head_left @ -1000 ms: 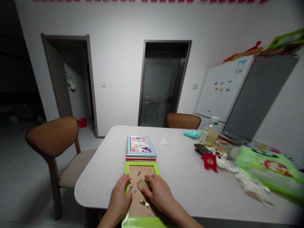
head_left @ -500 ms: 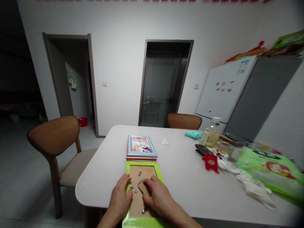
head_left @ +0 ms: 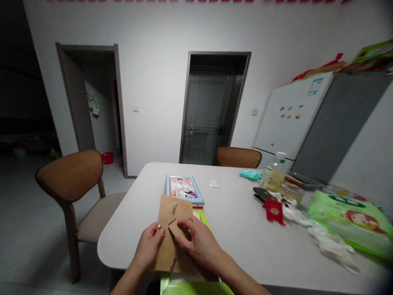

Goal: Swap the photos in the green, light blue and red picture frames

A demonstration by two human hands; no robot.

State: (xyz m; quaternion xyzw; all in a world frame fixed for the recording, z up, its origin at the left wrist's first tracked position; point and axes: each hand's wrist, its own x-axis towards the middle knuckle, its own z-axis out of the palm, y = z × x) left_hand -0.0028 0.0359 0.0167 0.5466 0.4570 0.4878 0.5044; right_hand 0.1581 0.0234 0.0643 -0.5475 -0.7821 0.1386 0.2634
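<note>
A brown picture-frame backing board [head_left: 166,256] is raised and tilted above a lime-green picture frame [head_left: 196,288]. My left hand [head_left: 149,246] is closed on the board's left edge, thumb on its face beside a small metal clip [head_left: 159,227]. My right hand [head_left: 202,241] has its fingers closed at the board's middle and right side, by the dark-edged stand flap; its exact grip is partly hidden. More metal clips show near the board's top and bottom. Just beyond the board, a light-blue framed photo [head_left: 183,188] lies stacked on a red-edged frame.
On the white table [head_left: 242,233], a scrap of tissue [head_left: 214,184] lies past the frames. To the right are a bottle [head_left: 272,174], a dark phone [head_left: 261,194], a red booklet-like item [head_left: 274,211], crumpled tissues and a green wipes pack [head_left: 350,217]. A wooden chair [head_left: 72,176] stands left.
The backing board has come up out of the green frame and now tilts toward me in both hands. My left hand has shifted from the frame's edge to the board's edge.
</note>
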